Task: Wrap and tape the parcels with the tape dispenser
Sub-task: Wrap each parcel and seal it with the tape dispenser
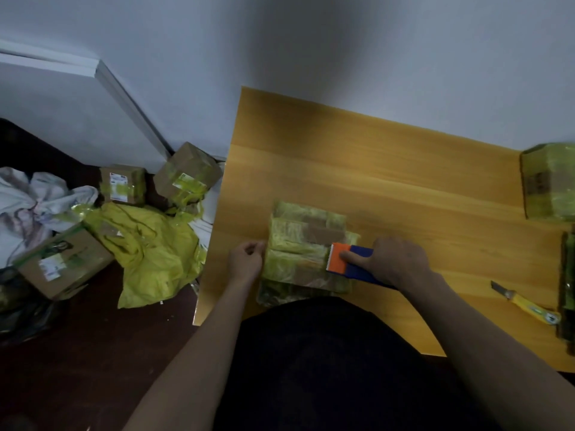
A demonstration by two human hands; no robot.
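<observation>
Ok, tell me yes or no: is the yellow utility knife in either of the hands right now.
No. The yellow utility knife lies on the table to the right, apart from both hands; the right hand grips the tape dispenser.

1. A wooden table (404,169) carries a flat parcel (308,253) wrapped in yellow-green tape at its near edge.
2. A second taped parcel (549,181) sits at the far right.
3. A yellow utility knife (525,306) lies near the right edge, beside a dark strip (567,290), possibly another wrapped item.
4. The dark floor (77,368) holds cardboard boxes (62,265) and a yellow bag (149,250).
</observation>
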